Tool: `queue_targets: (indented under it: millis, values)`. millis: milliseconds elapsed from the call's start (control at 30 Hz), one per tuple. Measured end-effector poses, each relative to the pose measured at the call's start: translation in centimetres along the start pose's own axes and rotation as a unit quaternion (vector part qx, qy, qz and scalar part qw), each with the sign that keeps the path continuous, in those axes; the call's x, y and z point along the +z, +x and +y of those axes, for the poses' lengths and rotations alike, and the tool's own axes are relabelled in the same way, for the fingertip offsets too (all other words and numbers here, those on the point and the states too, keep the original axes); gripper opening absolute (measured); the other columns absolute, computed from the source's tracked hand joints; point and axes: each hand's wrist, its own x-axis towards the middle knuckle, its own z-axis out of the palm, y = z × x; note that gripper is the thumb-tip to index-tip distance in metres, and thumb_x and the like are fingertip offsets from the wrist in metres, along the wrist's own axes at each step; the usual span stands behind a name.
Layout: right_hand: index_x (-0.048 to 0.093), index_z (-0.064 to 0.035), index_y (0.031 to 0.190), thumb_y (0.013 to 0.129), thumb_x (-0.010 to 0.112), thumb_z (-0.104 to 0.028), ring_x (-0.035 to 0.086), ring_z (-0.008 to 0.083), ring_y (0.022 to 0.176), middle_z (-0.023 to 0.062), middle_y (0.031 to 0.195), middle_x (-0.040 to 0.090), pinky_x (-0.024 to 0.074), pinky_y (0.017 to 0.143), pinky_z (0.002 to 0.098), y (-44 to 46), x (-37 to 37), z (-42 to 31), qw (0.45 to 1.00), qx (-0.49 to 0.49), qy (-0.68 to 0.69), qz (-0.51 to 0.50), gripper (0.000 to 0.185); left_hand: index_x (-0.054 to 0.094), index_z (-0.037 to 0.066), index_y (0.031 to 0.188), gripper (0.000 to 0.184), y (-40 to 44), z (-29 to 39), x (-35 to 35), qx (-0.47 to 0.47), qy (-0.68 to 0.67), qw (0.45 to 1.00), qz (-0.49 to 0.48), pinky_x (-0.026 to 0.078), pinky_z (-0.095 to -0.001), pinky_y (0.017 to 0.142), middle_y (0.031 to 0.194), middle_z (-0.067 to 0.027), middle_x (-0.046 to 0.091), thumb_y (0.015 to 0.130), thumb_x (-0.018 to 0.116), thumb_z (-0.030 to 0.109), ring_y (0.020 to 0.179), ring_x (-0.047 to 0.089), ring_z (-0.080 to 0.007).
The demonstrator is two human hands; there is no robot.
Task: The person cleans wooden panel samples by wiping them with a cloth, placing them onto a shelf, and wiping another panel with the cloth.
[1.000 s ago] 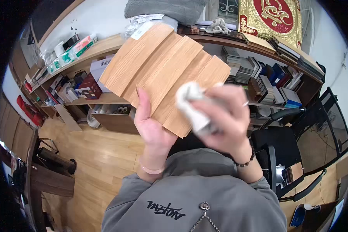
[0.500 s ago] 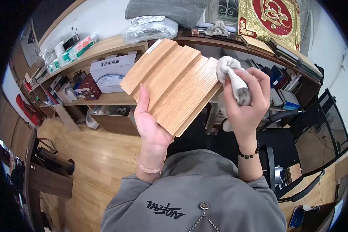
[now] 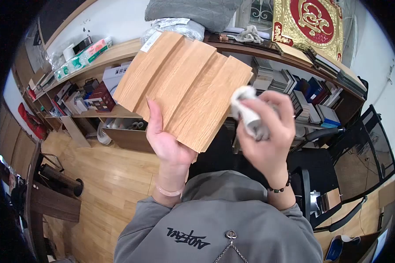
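A ridged light-brown wood-grain panel (image 3: 186, 87) is held up, tilted, in front of my chest. My left hand (image 3: 167, 142) grips its lower left part, with the thumb on the front face and the other fingers hidden behind. My right hand (image 3: 270, 133) is closed round a crumpled white and grey cloth (image 3: 249, 115), beside the panel's right edge. Whether the cloth touches the edge I cannot tell. A small white label (image 3: 150, 41) sits on the panel's upper left corner.
Behind the panel runs a long wooden shelf unit (image 3: 114, 50) with boxes, books and sample boards. A black office chair (image 3: 314, 171) stands at the right. A gold and red ornate panel (image 3: 314, 24) leans at the back. A dark brown desk (image 3: 55, 204) is at the left.
The panel has swung left and up and turned more face-on since half a second ago. My right hand has moved left and down with the cloth.
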Motion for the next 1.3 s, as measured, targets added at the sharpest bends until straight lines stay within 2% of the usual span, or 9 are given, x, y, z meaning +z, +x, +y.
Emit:
queue_targets:
  millis: [300,533,633,800,867,900,1133,1200,1300]
  values:
    - [0.064,-0.0098,0.086,0.051,0.069,-0.009,0.052,0.0220,0.074,0.0082,0.088,0.052,0.0458,0.058,0.0312,0.9,2.3,2.9,0.993,-0.026,-0.039,0.104,0.035,0.027,0.003,0.131,0.057,-0.3,0.3,0.1,0.018,0.013,1.000,0.004,0.045,-0.0448,0.089,0.125,-0.0174,0.043,0.091,0.039,0.042,0.110,0.049,-0.0309]
    - [0.064,-0.0087,0.086,0.052,0.069,-0.005,0.053,0.0229,0.076,0.0091,0.088,0.053,0.0464,0.062,0.0318,-1.7,1.0,-0.9,0.967,-0.059,0.154,-0.195,0.034,0.027,0.004,0.131,0.057,0.0,0.2,-0.8,0.074,0.047,0.996,-0.010,0.046,-0.0448,0.088,0.124,-0.0169,0.043,0.091,0.040,0.041,0.109,0.050,-0.0313]
    - [0.064,-0.0091,0.085,0.052,0.069,-0.005,0.054,0.0230,0.077,0.0083,0.089,0.054,0.0465,0.063,0.0318,-0.3,1.4,1.4,0.998,-0.019,0.057,-0.023,0.034,0.026,0.004,0.131,0.057,-0.5,0.2,-0.4,0.078,0.043,0.996,-0.020,0.045,-0.0444,0.089,0.124,-0.0170,0.043,0.091,0.039,0.041,0.111,0.049,-0.0306]
    - [0.064,-0.0091,0.085,0.053,0.069,-0.005,0.055,0.0225,0.077,0.0076,0.089,0.055,0.0464,0.063,0.0311,-1.2,0.7,0.8,0.999,0.025,0.037,0.003,0.033,0.026,0.003,0.131,0.056,-0.8,-0.6,0.2,0.081,0.060,0.994,-0.037,0.045,-0.0439,0.089,0.124,-0.0171,0.043,0.091,0.040,0.039,0.111,0.049,-0.0298]
    - [0.064,-0.0068,0.085,0.055,0.070,-0.003,0.056,0.0222,0.077,0.0077,0.090,0.056,0.0461,0.065,0.0313,-1.3,-0.4,-0.5,0.933,-0.059,0.204,-0.290,0.031,0.025,0.003,0.132,0.055,-0.7,-0.7,-0.1,0.049,0.062,0.996,-0.043,0.044,-0.0432,0.090,0.125,-0.0170,0.043,0.091,0.041,0.037,0.111,0.049,-0.0291]
    - [0.064,-0.0068,0.085,0.055,0.070,-0.003,0.056,0.0222,0.077,0.0077,0.090,0.056,0.0461,0.065,0.0313,-1.2,-0.5,-0.8,0.933,-0.057,0.206,-0.290,0.031,0.025,0.003,0.132,0.054,-0.8,-0.7,-0.2,0.029,0.064,0.996,-0.046,0.044,-0.0429,0.091,0.125,-0.0170,0.042,0.092,0.041,0.036,0.111,0.049,-0.0287]
    - [0.063,-0.0028,0.088,0.064,0.069,-0.003,0.057,0.0210,0.082,0.0095,0.093,0.056,0.0460,0.071,0.0296,-0.8,-0.6,1.5,0.985,0.050,0.134,-0.101,0.024,0.025,0.001,0.132,0.055,-0.3,-1.2,-0.8,-0.078,0.103,0.988,-0.081,0.041,-0.0408,0.094,0.126,-0.0169,0.042,0.091,0.042,0.034,0.112,0.048,-0.0272]
    - [0.062,-0.0025,0.092,0.066,0.069,-0.004,0.056,0.0232,0.084,0.0107,0.093,0.056,0.0461,0.072,0.0303,-0.4,-0.5,2.9,0.976,0.134,0.114,0.129,0.027,0.025,0.001,0.132,0.056,-0.1,-1.3,-0.7,-0.081,0.119,0.986,-0.082,0.040,-0.0405,0.095,0.126,-0.0168,0.042,0.091,0.042,0.035,0.112,0.048,-0.0270]
    - [0.062,-0.0026,0.094,0.065,0.070,-0.004,0.056,0.0246,0.084,0.0112,0.094,0.056,0.0460,0.074,0.0318,0.6,0.0,3.6,0.984,0.097,0.063,0.134,0.030,0.026,0.000,0.132,0.057,-0.5,-1.5,-0.5,-0.096,0.100,0.983,-0.117,0.038,-0.0405,0.096,0.126,-0.0162,0.042,0.091,0.044,0.035,0.114,0.047,-0.0268]
